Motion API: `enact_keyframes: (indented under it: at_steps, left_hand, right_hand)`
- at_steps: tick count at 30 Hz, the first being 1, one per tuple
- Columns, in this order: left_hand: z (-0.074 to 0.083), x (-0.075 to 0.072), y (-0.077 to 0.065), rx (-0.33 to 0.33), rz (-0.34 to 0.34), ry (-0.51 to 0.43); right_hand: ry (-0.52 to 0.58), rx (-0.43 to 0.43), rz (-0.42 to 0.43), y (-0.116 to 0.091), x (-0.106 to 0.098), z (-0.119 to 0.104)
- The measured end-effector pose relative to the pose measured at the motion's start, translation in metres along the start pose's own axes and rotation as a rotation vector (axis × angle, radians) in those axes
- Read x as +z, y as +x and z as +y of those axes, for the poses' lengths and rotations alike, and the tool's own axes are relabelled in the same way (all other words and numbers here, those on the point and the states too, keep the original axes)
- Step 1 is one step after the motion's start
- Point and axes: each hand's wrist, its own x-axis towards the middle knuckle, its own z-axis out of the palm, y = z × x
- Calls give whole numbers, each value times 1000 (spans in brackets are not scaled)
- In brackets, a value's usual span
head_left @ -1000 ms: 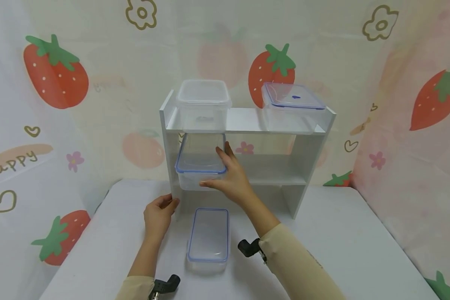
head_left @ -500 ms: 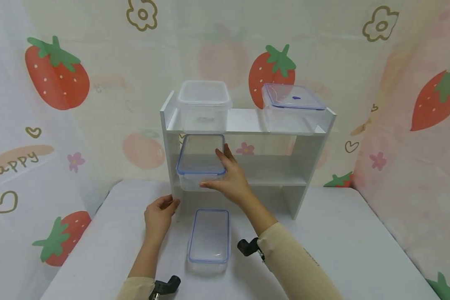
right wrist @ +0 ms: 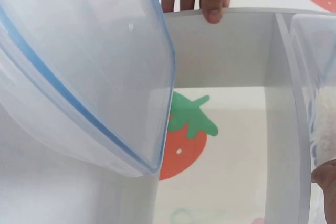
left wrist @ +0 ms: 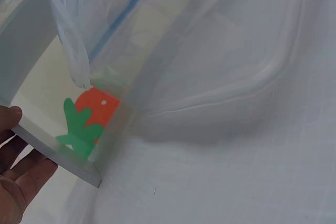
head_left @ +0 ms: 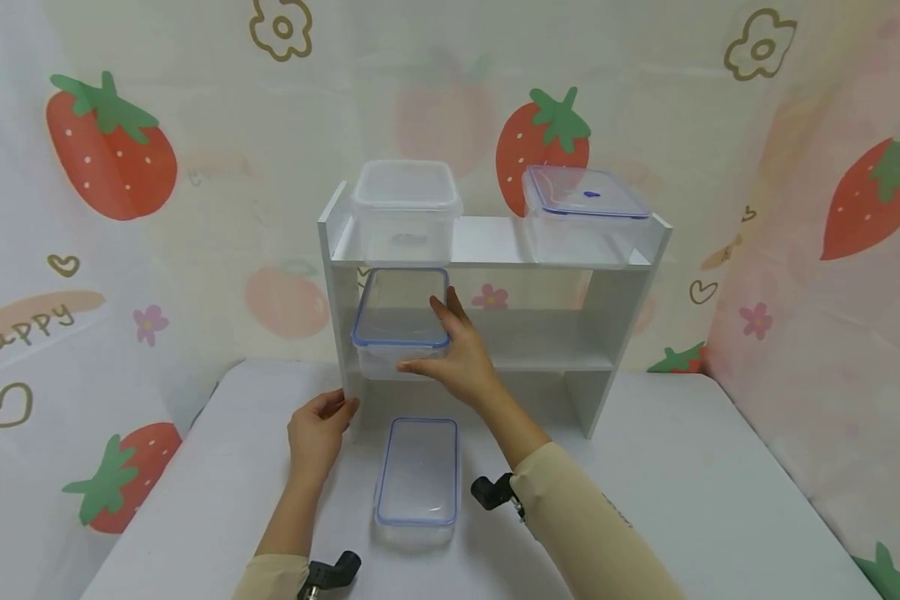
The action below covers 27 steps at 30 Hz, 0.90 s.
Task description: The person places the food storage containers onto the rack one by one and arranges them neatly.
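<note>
A white two-tier shelf (head_left: 546, 358) stands on the table. My left hand (head_left: 318, 429) pinches the front edge of its left side panel; in the left wrist view the thumb and fingers (left wrist: 34, 174) lie on opposite faces of the board. On the middle tier, at the left, sits a clear food container (head_left: 401, 312) with a blue-edged lid. My right hand (head_left: 467, 358) touches it with spread, fairly straight fingers on the right side and the thumb across the front. A second blue-rimmed food container (head_left: 417, 475) lies on the table before the shelf.
On the top tier are a clear container with a whitish lid (head_left: 407, 187) at the left and a wider one with a purple-blue-edged lid (head_left: 588, 196) at the right. White table (head_left: 720, 500) surface extends around the shelf. A strawberry-print curtain (head_left: 217, 208) hangs behind.
</note>
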Motion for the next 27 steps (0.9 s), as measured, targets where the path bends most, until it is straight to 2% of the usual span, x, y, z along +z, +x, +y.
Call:
enact_keyframes:
  at_steps: [6,27]
  left_hand:
    - [0,1,0,1,1,12]
    - [-2,0,1,12,5,20]
  right_hand:
    - [-8,5,-7,0,2,0]
    - [-167,2,-9,-2,0,-6]
